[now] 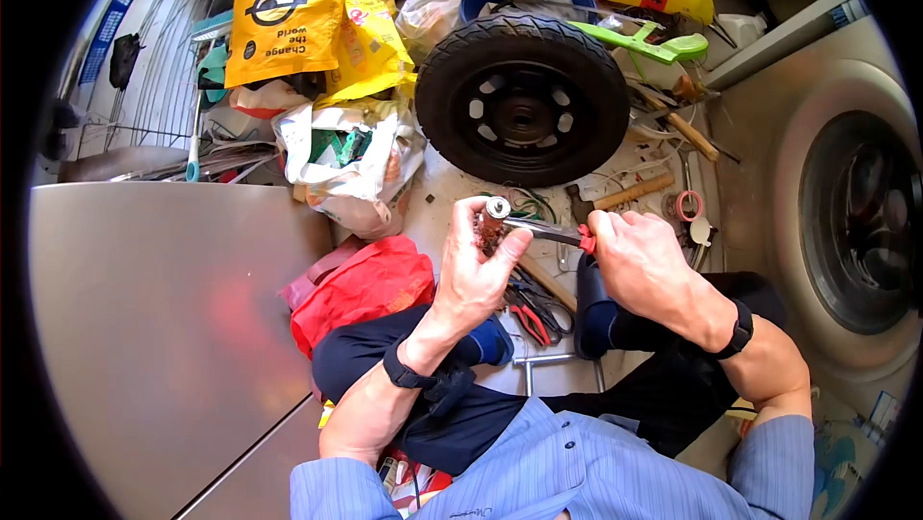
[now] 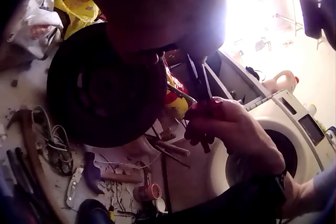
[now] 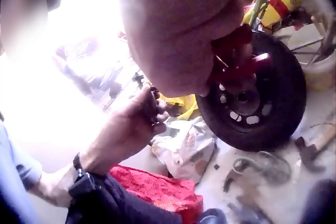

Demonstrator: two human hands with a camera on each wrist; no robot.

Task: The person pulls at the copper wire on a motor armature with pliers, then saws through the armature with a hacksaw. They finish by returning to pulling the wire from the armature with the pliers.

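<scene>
In the head view the left hand (image 1: pixel 473 270) grips a small rusty-brown cylindrical part (image 1: pixel 492 224) with a pale metal ring on its upper end, held upright between thumb and fingers. The right hand (image 1: pixel 646 256) is curled round the red handles of a metal tool (image 1: pixel 548 230), whose narrow jaws reach left to the part's top. The left wrist view shows the right hand (image 2: pixel 236 129) round the red grips, with the dark metal tool (image 2: pixel 199 79) rising from them. The right wrist view shows the left hand (image 3: pixel 123 129) around a dark object; its contact with the tool is hidden there.
A wheel with a black tyre (image 1: pixel 524 160) lies beyond the hands. Hammers (image 1: pixel 633 191), red-handled pliers (image 1: pixel 531 324) and wires are on the floor. Bags (image 1: pixel 361 284) stand at the left beside a grey panel (image 1: pixel 173 328); a washing machine (image 1: pixel 769 174) is at the right.
</scene>
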